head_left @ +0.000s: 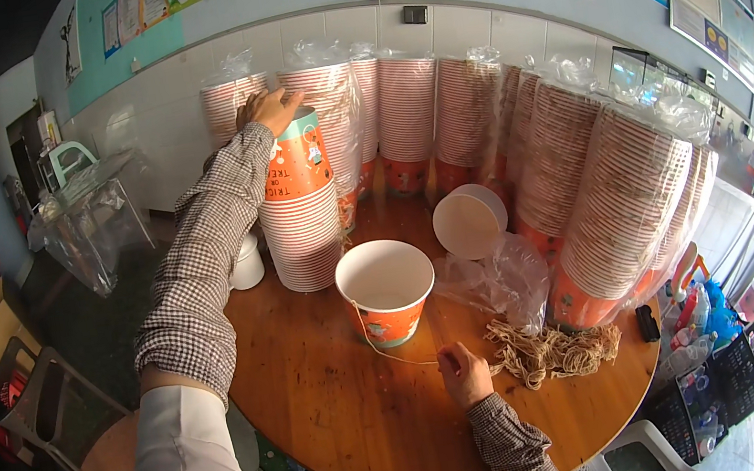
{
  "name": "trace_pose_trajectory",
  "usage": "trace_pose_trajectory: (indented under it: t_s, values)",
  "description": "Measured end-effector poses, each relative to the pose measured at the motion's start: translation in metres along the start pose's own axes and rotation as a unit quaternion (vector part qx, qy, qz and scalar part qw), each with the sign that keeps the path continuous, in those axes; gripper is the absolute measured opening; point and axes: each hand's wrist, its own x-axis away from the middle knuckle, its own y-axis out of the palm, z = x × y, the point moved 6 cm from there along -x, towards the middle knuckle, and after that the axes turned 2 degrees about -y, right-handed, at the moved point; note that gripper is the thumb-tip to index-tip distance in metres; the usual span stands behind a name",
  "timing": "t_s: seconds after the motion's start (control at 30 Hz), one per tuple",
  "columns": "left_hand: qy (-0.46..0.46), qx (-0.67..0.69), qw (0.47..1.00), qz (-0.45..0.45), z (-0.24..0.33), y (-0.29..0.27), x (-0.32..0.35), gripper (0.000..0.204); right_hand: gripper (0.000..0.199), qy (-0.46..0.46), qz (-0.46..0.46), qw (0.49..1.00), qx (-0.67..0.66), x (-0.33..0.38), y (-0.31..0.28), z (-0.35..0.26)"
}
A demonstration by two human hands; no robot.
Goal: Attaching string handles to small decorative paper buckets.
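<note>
My left hand (271, 112) reaches to the top of a tall stack of upside-down orange paper buckets (305, 238). Its fingers are stretched out over the edge of the uppermost bucket's base. In front of me a single orange paper bucket (392, 318) with a white inside stands upright on the table. A thin beige string (374, 344) hangs from the left side of its rim and curves along the tabletop to my right hand (465, 374). That hand is closed in a pinch on the string's end, low and right of the bucket.
Several plastic-wrapped bucket stacks (625, 201) line the back and right of the round wooden table (341, 390). A tangled string bundle (557, 352), crumpled clear plastic (504, 280), a tipped white tub (470, 222) and a black object (648, 324) lie to the right. A white cup (247, 265) stands left.
</note>
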Motion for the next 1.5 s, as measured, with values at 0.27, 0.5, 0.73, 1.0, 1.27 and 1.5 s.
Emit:
trace_pose_trajectory:
  t_s: [0.27,0.5,0.73,1.0,1.27,1.5]
  values:
    - [0.267,0.013,0.952,0.151,0.059,-0.011,0.029,0.048,0.009,-0.004,0.004,1.0,-0.011,0.0,0.003,0.002]
    - [0.233,0.018,0.97,0.075,0.092,0.001,0.029,0.052,0.009,-0.003,0.016,1.0,-0.004,0.0,-0.001,0.005]
    - [0.273,0.049,0.957,0.085,0.135,0.003,0.051,0.054,0.01,-0.025,0.022,0.999,0.016,0.0,-0.003,0.001]
    - [0.257,0.044,0.964,0.042,0.155,0.033,0.059,0.058,0.009,0.012,0.016,1.0,-0.008,-0.001,-0.003,0.005]
    - [0.351,0.309,0.881,0.068,0.195,0.034,0.106,0.058,0.009,0.037,0.04,0.999,-0.001,-0.001,-0.009,0.014]
    - [0.297,0.211,0.931,-0.005,0.193,0.068,0.1,0.052,0.011,0.049,0.04,0.998,0.018,-0.002,-0.006,0.021]
